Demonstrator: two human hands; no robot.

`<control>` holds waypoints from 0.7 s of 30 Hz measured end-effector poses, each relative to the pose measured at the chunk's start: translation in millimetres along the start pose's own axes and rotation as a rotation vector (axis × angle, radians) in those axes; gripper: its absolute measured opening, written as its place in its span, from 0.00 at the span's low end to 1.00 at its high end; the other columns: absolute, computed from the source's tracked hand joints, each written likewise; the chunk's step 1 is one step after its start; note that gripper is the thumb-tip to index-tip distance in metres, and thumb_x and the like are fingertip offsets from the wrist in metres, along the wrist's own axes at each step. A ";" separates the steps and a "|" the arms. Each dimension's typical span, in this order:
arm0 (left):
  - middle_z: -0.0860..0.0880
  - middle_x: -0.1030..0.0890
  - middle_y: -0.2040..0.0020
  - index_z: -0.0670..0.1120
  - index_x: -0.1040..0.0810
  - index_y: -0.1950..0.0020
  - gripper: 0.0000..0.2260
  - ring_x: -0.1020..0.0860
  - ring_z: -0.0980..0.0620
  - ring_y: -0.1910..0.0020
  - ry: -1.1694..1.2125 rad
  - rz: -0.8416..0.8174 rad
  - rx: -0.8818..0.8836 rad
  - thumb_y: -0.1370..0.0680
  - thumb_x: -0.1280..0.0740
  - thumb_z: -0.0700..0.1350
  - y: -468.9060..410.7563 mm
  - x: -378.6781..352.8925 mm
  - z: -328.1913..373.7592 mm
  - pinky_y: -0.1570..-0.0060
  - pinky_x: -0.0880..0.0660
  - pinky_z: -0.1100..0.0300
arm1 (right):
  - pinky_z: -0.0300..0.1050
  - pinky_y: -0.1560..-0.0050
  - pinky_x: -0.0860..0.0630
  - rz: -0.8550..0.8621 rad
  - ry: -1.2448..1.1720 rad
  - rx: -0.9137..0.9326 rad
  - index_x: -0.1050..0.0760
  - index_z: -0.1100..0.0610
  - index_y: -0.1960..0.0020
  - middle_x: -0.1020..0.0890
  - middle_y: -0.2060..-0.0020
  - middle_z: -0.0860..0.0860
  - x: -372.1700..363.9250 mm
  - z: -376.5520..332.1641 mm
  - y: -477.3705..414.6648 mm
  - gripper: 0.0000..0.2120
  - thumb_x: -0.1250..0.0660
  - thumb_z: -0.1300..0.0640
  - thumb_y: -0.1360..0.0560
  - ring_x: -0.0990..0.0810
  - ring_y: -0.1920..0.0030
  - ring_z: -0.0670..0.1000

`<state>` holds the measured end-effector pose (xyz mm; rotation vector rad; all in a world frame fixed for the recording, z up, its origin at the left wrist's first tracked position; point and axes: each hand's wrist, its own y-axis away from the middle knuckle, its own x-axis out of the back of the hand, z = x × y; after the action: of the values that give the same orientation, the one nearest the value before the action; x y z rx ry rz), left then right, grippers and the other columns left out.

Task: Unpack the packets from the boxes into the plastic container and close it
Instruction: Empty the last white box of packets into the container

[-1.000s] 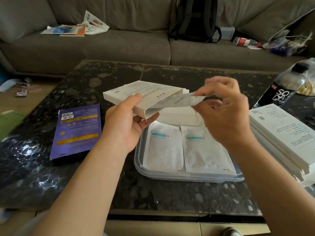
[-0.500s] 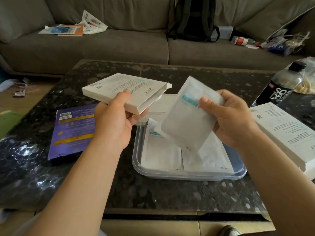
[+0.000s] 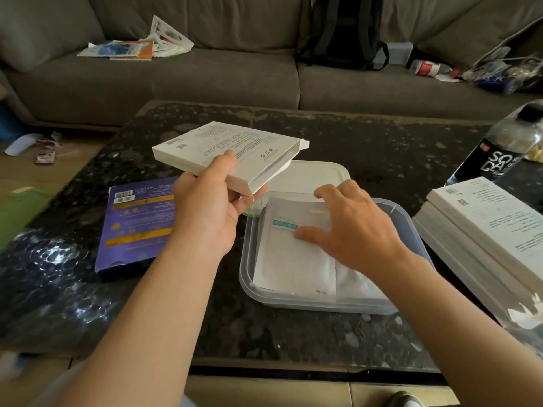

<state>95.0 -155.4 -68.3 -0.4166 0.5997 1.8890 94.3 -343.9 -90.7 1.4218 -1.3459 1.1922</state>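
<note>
My left hand [image 3: 210, 214] grips a flat white box [image 3: 232, 152] with its end flap open, held above the table left of the clear plastic container [image 3: 411, 227]. In the container lie white packets [image 3: 293, 259] with a teal label. My right hand [image 3: 352, 227] rests flat on the top packet, fingers spread, pressing it down. The container's white lid [image 3: 311, 177] lies on the table just behind the container, partly hidden by the box.
A purple box [image 3: 136, 221] lies flat at the left of the dark stone table [image 3: 293, 333]. Stacked white boxes [image 3: 482, 230] sit at the right, a soda bottle [image 3: 496, 151] behind them. A grey sofa with a backpack [image 3: 340, 30] stands beyond.
My right hand pulled a packet out of the white box, swung it down and laid it in the container, where it now presses flat. The left hand kept the box raised.
</note>
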 end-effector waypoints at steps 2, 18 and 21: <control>0.47 0.14 0.44 0.50 0.24 0.35 0.14 0.12 0.50 0.50 -0.005 -0.006 0.003 0.19 0.29 0.41 0.3 -0.2 -0.5 0.59 0.16 0.54 | 0.49 0.44 0.21 0.032 0.093 0.049 0.35 0.45 0.27 0.30 0.32 0.49 0.9 -3.7 2.9 0.37 0.36 0.28 0.29 0.28 0.36 0.52; 0.46 0.14 0.44 0.49 0.24 0.33 0.15 0.12 0.48 0.49 -0.004 -0.031 0.009 0.19 0.29 0.40 -0.6 -1.3 -3.7 0.59 0.16 0.53 | 0.56 0.21 0.54 -0.494 0.006 0.315 0.60 0.36 0.20 0.57 0.19 0.44 -3.9 -7.5 16.2 0.47 0.39 0.25 0.30 0.57 0.19 0.54; 0.46 0.13 0.44 0.49 0.23 0.34 0.14 0.12 0.49 0.50 -0.010 -0.035 0.010 0.19 0.29 0.40 -0.8 -1.3 -4.1 0.59 0.16 0.54 | 0.55 0.21 0.55 -0.491 0.029 0.336 0.62 0.36 0.21 0.58 0.19 0.45 -5.5 -7.6 16.7 0.47 0.41 0.25 0.29 0.58 0.19 0.54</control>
<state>96.3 -158.5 -71.1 -0.4088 0.5912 1.8530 77.0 -336.7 -95.2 1.8304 -0.7276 1.1263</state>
